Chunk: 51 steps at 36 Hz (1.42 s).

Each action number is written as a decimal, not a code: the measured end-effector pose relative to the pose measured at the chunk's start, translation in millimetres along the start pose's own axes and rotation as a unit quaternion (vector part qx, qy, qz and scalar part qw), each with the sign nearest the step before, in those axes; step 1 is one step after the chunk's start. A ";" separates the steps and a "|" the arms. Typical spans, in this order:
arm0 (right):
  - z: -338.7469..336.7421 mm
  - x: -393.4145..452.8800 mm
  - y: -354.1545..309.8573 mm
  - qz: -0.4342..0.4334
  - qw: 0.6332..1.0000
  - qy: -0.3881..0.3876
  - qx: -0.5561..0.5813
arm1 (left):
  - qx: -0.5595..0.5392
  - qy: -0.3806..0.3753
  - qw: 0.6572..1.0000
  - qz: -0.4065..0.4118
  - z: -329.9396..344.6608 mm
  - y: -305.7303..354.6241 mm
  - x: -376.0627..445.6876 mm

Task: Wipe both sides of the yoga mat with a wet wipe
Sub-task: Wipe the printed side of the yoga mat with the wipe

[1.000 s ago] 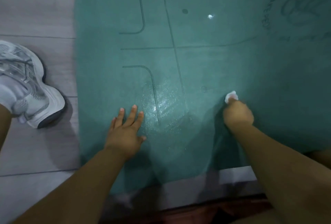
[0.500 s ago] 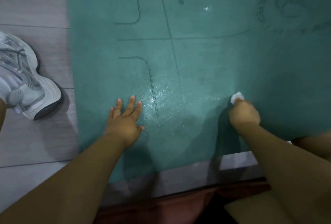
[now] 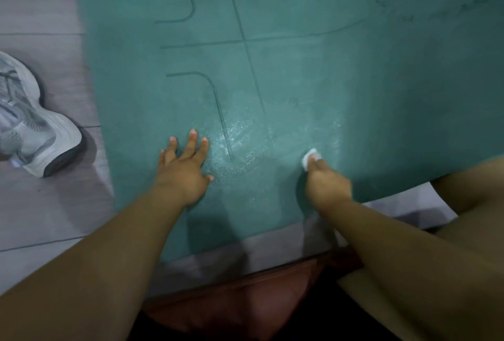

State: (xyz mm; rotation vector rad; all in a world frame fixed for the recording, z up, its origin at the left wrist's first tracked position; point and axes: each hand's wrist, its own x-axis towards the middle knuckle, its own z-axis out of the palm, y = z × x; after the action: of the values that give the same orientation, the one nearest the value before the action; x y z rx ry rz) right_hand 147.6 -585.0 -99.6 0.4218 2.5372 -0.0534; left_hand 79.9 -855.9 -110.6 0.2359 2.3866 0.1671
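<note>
Both hands were on the yoga mat [image 3: 313,67], near its close edge. The left hand [image 3: 182,174] lay flat on the mat with the palm down, its fingers [image 3: 191,144] straight and a little spread, the thumb out to the side, and it held nothing. The right hand [image 3: 326,183] was well apart from it, to the right, and its fingers were curled around a small white wet wipe [image 3: 311,157]; only the front part of the wipe was visible past the fingertips, and it was touching the mat surface. The mat was teal green and lay spread flat on a grey floor [image 3: 41,204], which showed along the mat's left side and below its close edge. Dark lines were printed on the mat: a long straight line, a cross line, and two curved corner marks. Some faint writing was in the upper right part, too blurred to read. Between the two hands the mat surface was shining and looked wet. A white and grey sneaker [image 3: 30,125] stood on the floor to the left of the mat, not touching it. At the bottom a reddish-brown cloth [image 3: 231,305] was visible between the forearms
</note>
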 end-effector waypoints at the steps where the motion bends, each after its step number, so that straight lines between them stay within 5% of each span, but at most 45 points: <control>1: -6.7 5.9 14.4 0.106 0.994 0.000 0.032 | -0.002 -0.002 1.000 0.000 0.5 0.2 -0.5; 3: -8.4 9.4 28.9 0.234 0.968 -0.001 0.088 | -0.001 -0.003 1.000 0.000 1.1 0.8 -1.1; 6: 11.1 -9.5 6.3 0.226 0.966 -0.010 0.126 | 0.003 -0.005 1.000 0.001 1.2 1.3 -2.4; 10: 32.1 -48.7 -41.1 0.015 0.997 -0.070 0.005 | 0.009 -0.008 1.000 0.000 0.6 3.1 -3.9; 14: 19.3 -62.5 -42.0 -0.272 0.945 -0.138 -0.115 | 0.030 -0.008 0.999 0.008 3.9 -2.3 -10.0; 16: 6.4 -59.7 -26.1 -0.326 0.924 -0.129 -0.154 | 0.043 -0.009 0.999 0.013 6.9 -10.2 -17.3; 18: -1.8 -49.8 -4.4 -0.253 0.951 -0.084 -0.157 | 0.054 -0.011 0.998 0.011 9.2 -19.6 -26.5; 20: -7.6 -35.9 16.7 -0.066 0.994 -0.039 -0.083 | 0.061 -0.010 0.998 0.000 11.6 -29.7 -36.6; 22: -10.8 -28.4 27.4 0.076 0.997 -0.029 -0.002 | 0.059 -0.007 0.998 -0.018 13.8 -39.1 -46.4; 24: -6.1 -26.9 23.8 0.112 0.993 -0.029 0.035 | 0.045 -0.005 0.998 -0.046 16.3 -45.5 -55.2; 26: 1.9 -34.5 3.8 0.077 0.996 -0.014 0.050 | 0.027 0.006 0.997 -0.073 18.8 -47.8 -61.9; 29: 15.2 -55.2 -44.2 -0.093 0.994 -0.037 0.038 | 0.000 0.018 0.993 -0.113 22.5 -46.5 -69.3; 33: 23.0 -75.3 -86.9 -0.362 0.927 -0.097 -0.031 | -0.039 0.019 0.986 -0.162 23.0 -46.7 -77.1; 35: 22.4 -65.9 -86.8 -0.424 0.897 -0.085 -0.087 | -0.056 0.023 0.980 -0.188 21.7 -51.4 -80.3; 37: 18.2 -47.5 -78.5 -0.386 0.918 -0.041 -0.082 | -0.069 0.026 0.976 -0.204 21.2 -57.1 -83.0; 40: 1.1 -18.5 -62.6 -0.170 0.985 0.013 0.005 | -0.069 0.026 0.977 -0.199 21.1 -61.7 -86.4; 43: -5.8 -2.6 -54.6 -0.037 0.997 0.034 0.065 | -0.072 0.017 0.979 -0.190 19.6 -65.0 -87.8; 47: 13.1 -26.2 -86.0 -0.113 0.992 0.009 0.049 | -0.090 0.011 0.979 -0.183 16.6 -68.3 -89.5; 51: 31.1 -82.9 -134.6 -0.317 0.946 -0.065 -0.018 | -0.127 0.006 0.975 -0.181 15.2 -70.1 -92.2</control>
State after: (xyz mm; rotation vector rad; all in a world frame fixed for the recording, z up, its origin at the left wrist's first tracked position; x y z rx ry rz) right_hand 188.0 -740.4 -88.0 -0.4144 2.4343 -0.2654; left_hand 148.3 -943.4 -74.3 -0.3179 2.3449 0.2974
